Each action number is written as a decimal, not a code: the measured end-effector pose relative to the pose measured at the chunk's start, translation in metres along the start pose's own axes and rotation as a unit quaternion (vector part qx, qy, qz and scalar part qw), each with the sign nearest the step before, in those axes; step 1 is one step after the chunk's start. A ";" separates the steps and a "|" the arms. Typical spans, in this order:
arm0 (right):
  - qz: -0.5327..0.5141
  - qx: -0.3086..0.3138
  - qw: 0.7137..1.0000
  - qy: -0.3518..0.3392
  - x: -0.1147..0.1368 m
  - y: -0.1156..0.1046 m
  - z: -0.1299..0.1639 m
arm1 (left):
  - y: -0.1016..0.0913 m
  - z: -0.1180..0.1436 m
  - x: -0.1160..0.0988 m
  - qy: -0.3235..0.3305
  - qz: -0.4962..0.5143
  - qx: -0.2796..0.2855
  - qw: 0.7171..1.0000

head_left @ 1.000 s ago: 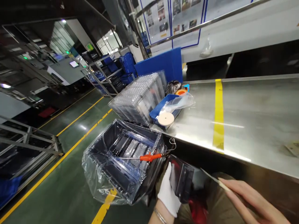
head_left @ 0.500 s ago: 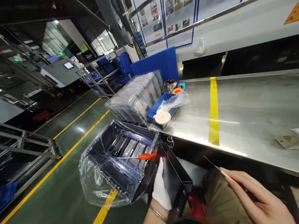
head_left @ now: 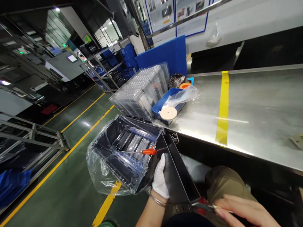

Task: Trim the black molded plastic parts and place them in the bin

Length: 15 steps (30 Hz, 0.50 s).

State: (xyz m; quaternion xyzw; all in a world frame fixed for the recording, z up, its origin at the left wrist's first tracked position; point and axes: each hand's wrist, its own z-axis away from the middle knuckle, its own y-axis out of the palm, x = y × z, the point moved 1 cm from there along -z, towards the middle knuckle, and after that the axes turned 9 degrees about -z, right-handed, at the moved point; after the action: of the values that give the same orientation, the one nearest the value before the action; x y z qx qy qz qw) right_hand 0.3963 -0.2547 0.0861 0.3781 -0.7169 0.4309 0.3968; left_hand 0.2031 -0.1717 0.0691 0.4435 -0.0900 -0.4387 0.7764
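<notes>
My left hand (head_left: 160, 179), in a white glove, grips a long black plastic part (head_left: 178, 176) that slants from the bin's corner down toward my lap. My bare right hand (head_left: 246, 211) holds a thin blade (head_left: 205, 206) with its tip at the part's lower end. Beside my left hand stands a black bin (head_left: 123, 154) lined with a clear plastic bag and holding trays. An orange-handled screwdriver (head_left: 142, 151) lies across the bin's top.
A steel table (head_left: 260, 104) with a yellow stripe (head_left: 222, 110) runs to my right. On its left end are a stack of clear trays (head_left: 142, 93), a blue tray (head_left: 165, 105) with a bag and a round disc (head_left: 168, 113), and tape rolls. Green floor with yellow lines at left.
My left hand has turned the black part so its long side faces up. My right hand came down and left, bringing the blade to the part's lower end.
</notes>
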 end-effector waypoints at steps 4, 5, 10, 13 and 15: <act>-0.014 0.006 1.000 -0.003 -0.001 0.007 -0.006 | 0.002 -0.003 0.000 0.000 0.020 0.002 1.000; -0.017 0.007 1.000 -0.004 -0.002 0.009 -0.008 | 0.002 -0.004 0.000 0.003 0.018 -0.003 1.000; -0.034 0.007 0.999 -0.008 -0.005 0.013 -0.012 | 0.004 -0.005 -0.001 0.011 0.006 -0.028 1.000; -0.047 0.008 0.999 -0.010 -0.005 0.017 -0.016 | 0.005 -0.003 -0.005 0.032 0.006 -0.036 0.999; -0.057 0.007 0.998 -0.013 -0.004 0.020 -0.021 | 0.002 -0.003 -0.007 0.043 -0.010 -0.028 0.999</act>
State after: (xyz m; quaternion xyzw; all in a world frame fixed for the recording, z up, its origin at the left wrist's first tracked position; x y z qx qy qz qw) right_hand 0.3856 -0.2276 0.0826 0.4267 -0.6964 0.4073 0.4087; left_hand 0.2013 -0.1643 0.0706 0.4406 -0.0396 -0.4298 0.7871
